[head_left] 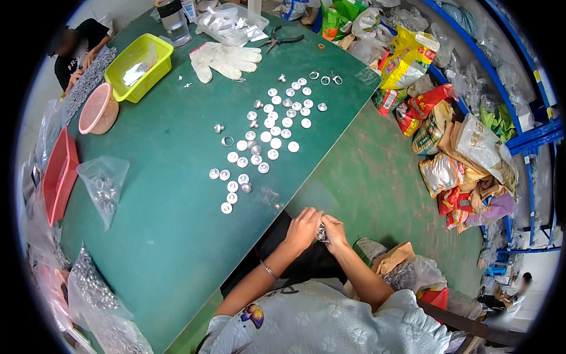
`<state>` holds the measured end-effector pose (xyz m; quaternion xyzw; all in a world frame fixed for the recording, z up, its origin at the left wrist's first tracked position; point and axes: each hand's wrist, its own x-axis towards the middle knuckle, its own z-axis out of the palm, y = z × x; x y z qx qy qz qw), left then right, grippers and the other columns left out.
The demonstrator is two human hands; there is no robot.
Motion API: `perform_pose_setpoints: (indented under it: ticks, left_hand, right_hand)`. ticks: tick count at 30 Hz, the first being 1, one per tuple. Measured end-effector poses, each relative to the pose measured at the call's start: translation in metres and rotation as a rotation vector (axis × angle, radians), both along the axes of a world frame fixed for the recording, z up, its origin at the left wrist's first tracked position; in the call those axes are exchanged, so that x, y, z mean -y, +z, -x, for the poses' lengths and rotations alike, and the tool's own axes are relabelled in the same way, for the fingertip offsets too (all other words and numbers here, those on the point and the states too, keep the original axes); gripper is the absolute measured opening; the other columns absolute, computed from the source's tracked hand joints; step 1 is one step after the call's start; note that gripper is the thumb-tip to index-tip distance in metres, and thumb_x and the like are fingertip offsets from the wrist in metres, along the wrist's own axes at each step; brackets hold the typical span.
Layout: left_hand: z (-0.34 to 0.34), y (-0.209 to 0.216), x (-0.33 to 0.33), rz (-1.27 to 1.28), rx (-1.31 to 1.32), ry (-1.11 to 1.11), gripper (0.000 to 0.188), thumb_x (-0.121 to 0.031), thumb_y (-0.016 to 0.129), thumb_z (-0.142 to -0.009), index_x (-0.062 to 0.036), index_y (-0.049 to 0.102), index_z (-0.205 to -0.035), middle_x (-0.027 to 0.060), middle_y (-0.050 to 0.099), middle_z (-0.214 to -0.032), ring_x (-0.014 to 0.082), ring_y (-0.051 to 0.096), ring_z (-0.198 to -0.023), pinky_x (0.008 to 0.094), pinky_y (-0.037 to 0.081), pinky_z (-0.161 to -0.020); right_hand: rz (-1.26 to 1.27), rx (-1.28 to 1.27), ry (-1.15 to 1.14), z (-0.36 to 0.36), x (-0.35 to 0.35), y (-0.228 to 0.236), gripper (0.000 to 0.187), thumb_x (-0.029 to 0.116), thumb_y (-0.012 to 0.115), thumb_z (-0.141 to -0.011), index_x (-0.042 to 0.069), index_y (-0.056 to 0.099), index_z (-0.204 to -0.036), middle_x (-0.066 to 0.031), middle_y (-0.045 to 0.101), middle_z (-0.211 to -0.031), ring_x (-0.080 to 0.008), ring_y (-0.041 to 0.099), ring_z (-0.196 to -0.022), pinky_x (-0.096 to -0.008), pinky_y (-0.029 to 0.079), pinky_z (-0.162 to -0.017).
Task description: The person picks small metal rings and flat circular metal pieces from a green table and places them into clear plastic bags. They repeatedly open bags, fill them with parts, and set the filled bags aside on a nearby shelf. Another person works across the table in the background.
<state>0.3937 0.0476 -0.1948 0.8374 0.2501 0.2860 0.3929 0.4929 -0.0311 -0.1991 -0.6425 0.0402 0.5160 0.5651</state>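
Observation:
My left hand [304, 229] and my right hand [335, 233] meet just off the table's near edge, above my lap. The fingers of both are closed and pressed together at the tips. A bunch of small silvery metal pieces [322, 234] shows between the palms, against my right hand; its exact kind is too small to tell. What the left fingertips pinch is hidden. On the green table [171, 189] beyond my hands lie many round silvery metal discs [293, 147] with small raised centres. Several metal rings [325, 80] lie at the far end of that spread.
A white glove [226, 59], black-handled pliers [279, 40], a yellow-green basket [139, 68], a pink basket [99, 110] and a red tray [60, 176] are on the table. Bags of metal parts [94, 280] lie at left. Packed sacks [442, 168] line blue shelving at right. Another person [82, 53] sits far left.

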Motion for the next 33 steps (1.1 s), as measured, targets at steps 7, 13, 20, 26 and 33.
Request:
perform_pose_setpoints:
  ticks: [7,13,20,26,33]
  left_hand:
    - [-0.002,-0.007,0.004,0.031,-0.007,-0.097,0.014,-0.003,0.057,-0.079,-0.0003,0.059,-0.093,0.0152,0.055,-0.085,0.0355,0.056,-0.080,0.0432,0.048,-0.070]
    - [-0.004,-0.007,-0.001,0.084,0.118,-0.094,0.015,-0.004,0.057,-0.080,0.0003,0.058,-0.095,0.0161,0.056,-0.084,0.0358,0.056,-0.079,0.0436,0.047,-0.068]
    - [-0.006,-0.012,-0.005,0.304,0.200,0.146,0.012,0.002,0.059,-0.079,0.0011,0.062,-0.090,0.0148,0.059,-0.075,0.0250,0.057,-0.058,0.0307,0.045,-0.053]
    - [-0.005,-0.013,-0.009,0.522,0.170,0.266,0.016,0.000,0.061,-0.076,-0.0011,0.061,-0.092,0.0142,0.061,-0.080,0.0239,0.059,-0.064,0.0326,0.047,-0.058]
    - [0.001,-0.015,-0.008,0.655,0.088,0.214,0.020,-0.007,0.058,-0.083,-0.0028,0.058,-0.102,0.0115,0.060,-0.076,0.0185,0.058,-0.066,0.0309,0.047,-0.063]
  right_hand:
    - [-0.093,-0.642,-0.450,-0.030,-0.006,-0.045,0.012,0.014,0.051,-0.087,0.005,0.056,-0.082,-0.0083,0.060,-0.073,-0.0217,0.057,-0.062,-0.0348,0.051,-0.059]
    - [-0.316,-0.516,-0.506,-0.031,-0.019,-0.049,0.023,0.016,0.036,-0.093,0.001,0.053,-0.088,-0.0136,0.058,-0.083,-0.0251,0.056,-0.079,-0.0365,0.049,-0.076]
    - [-0.005,0.203,0.447,-0.025,-0.021,0.005,0.028,0.016,0.042,-0.095,-0.002,0.057,-0.110,-0.0140,0.061,-0.103,-0.0241,0.055,-0.101,-0.0364,0.045,-0.087]
    - [-0.278,0.626,0.676,-0.096,-0.096,0.162,0.013,0.012,0.056,-0.088,0.001,0.062,-0.092,-0.0061,0.066,-0.082,-0.0109,0.061,-0.074,-0.0233,0.047,-0.060]
    - [-0.120,1.885,0.537,-0.171,-0.272,0.141,0.072,0.045,0.066,-0.076,0.010,0.039,-0.133,-0.0176,0.049,-0.117,-0.0337,0.049,-0.104,-0.0414,0.043,-0.087]
